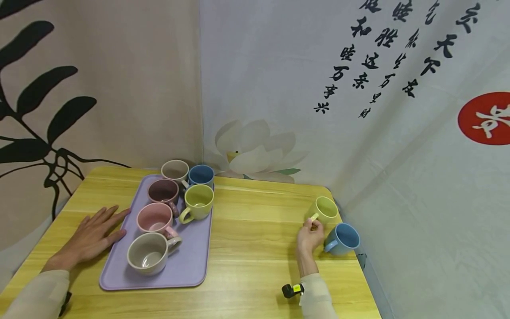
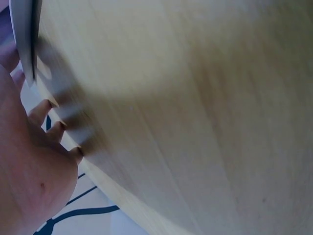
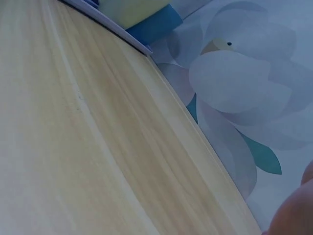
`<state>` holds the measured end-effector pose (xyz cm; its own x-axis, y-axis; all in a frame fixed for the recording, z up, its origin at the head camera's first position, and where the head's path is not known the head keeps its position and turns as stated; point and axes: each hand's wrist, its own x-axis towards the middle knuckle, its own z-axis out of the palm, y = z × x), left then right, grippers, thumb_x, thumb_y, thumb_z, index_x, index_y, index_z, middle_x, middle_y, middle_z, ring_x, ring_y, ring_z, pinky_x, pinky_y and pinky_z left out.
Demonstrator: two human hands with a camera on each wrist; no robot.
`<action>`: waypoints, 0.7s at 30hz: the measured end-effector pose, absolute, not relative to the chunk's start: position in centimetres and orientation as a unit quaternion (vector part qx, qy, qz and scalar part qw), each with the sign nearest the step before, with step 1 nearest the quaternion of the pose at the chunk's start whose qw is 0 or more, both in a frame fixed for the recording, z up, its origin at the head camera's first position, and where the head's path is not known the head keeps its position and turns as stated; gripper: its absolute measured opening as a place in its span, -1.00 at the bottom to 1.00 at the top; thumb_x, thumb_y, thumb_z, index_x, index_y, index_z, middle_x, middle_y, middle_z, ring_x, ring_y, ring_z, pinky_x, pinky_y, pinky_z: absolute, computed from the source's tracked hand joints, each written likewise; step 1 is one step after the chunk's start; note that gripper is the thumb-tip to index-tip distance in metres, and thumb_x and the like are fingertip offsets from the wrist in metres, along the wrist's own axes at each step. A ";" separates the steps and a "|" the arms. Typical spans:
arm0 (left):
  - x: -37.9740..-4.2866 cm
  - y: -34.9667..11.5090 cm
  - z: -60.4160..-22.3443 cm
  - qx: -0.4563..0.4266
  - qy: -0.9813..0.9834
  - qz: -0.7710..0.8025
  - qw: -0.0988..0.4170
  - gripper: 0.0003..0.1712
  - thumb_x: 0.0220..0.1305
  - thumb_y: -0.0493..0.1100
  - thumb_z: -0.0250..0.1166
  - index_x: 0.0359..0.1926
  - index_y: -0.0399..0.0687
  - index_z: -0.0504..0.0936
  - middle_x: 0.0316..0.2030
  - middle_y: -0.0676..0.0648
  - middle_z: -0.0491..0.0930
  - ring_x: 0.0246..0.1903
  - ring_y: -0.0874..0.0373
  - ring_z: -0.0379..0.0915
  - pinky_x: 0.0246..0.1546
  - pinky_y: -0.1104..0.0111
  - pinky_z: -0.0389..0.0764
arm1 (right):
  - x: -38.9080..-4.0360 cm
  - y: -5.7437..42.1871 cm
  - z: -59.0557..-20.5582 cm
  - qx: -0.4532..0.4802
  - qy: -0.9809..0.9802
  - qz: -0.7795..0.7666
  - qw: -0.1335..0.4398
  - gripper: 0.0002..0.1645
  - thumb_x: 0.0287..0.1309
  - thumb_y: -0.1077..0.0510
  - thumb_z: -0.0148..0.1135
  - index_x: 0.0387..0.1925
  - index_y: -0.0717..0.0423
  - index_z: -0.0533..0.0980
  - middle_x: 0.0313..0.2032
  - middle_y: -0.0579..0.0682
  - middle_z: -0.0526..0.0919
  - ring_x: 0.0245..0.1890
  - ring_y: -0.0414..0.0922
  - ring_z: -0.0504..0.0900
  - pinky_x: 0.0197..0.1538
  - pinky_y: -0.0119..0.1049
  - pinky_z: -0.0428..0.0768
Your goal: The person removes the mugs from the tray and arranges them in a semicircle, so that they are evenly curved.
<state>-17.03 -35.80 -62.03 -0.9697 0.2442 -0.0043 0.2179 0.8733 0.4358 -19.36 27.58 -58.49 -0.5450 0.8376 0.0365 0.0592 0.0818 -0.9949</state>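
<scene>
My right hand (image 1: pixel 310 238) pinches the handle of a yellow-green mug (image 1: pixel 327 212) near the table's right edge. Just in front of that mug stands a light blue mug (image 1: pixel 344 239), its handle towards my wrist. My left hand (image 1: pixel 89 239) lies with fingers extended at the left rim of a lilac tray (image 1: pixel 193 266). Upright on the tray are a grey-white mug (image 1: pixel 147 254), a pink mug (image 1: pixel 154 217), a mauve mug (image 1: pixel 162 191), a yellow mug (image 1: pixel 199 201), a darker blue mug (image 1: pixel 201 175) and a beige mug (image 1: pixel 175 170). In the right wrist view only a sliver of hand shows.
The wooden table (image 1: pixel 255 230) extends between the tray and the two right-hand mugs. Behind it and along its right side hangs a printed cloth (image 1: pixel 259 88) with a lotus and dark characters. The right-hand mugs stand close to the table's edge.
</scene>
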 end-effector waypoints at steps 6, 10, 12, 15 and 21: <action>-17.0 -35.7 -62.0 0.119 0.967 0.225 0.029 -0.16 0.77 0.27 0.07 0.83 0.12 0.12 0.74 -0.59 0.01 0.69 -0.77 -0.18 0.55 -0.72 -0.22 | -19.7 28.2 -58.8 -0.359 -0.650 0.581 0.333 -0.91 0.63 0.29 0.25 -0.06 0.29 0.59 -0.29 -0.06 0.65 -0.29 -0.29 0.52 -0.24 -0.57 0.48; -17.1 -35.7 -62.0 0.120 0.966 0.227 0.030 -0.16 0.76 0.27 0.08 0.83 0.10 0.14 0.74 -0.59 0.02 0.68 -0.78 -0.18 0.54 -0.73 -0.22 | -19.7 28.4 -58.8 -0.370 -0.651 0.574 0.332 -0.89 0.64 0.27 0.26 -0.04 0.29 0.61 -0.22 -0.01 0.63 -0.24 -0.21 0.52 -0.20 -0.53 0.47; -17.1 -35.8 -62.1 0.120 0.966 0.227 0.030 -0.16 0.76 0.27 0.07 0.83 0.10 0.13 0.74 -0.59 0.01 0.69 -0.78 -0.19 0.54 -0.73 -0.22 | -19.8 28.5 -58.8 -0.376 -0.650 0.572 0.331 -0.89 0.64 0.25 0.27 -0.03 0.27 0.61 -0.18 0.02 0.63 -0.20 -0.16 0.53 -0.17 -0.50 0.47; -17.1 -35.8 -62.2 0.119 0.966 0.226 0.030 -0.16 0.77 0.27 0.07 0.83 0.11 0.12 0.74 -0.59 0.00 0.69 -0.77 -0.20 0.54 -0.73 -0.23 | -19.9 28.7 -58.8 -0.385 -0.647 0.569 0.331 -0.88 0.63 0.24 0.29 -0.03 0.26 0.63 -0.14 0.05 0.63 -0.13 -0.08 0.54 -0.13 -0.43 0.46; -17.1 -35.7 -62.0 0.119 0.966 0.227 0.030 -0.16 0.77 0.27 0.07 0.83 0.11 0.13 0.74 -0.59 0.02 0.68 -0.78 -0.18 0.55 -0.72 -0.23 | -20.2 29.0 -59.0 -0.397 -0.629 0.576 0.339 -0.85 0.63 0.25 0.28 0.01 0.31 0.64 -0.13 0.05 0.60 -0.03 0.00 0.54 -0.04 -0.37 0.46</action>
<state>-17.08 -35.70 -61.97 -0.9697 0.2442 -0.0037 0.2170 0.8685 0.4458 -20.17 28.95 -59.03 -0.4558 0.8896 -0.0310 0.1083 0.0208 -0.9939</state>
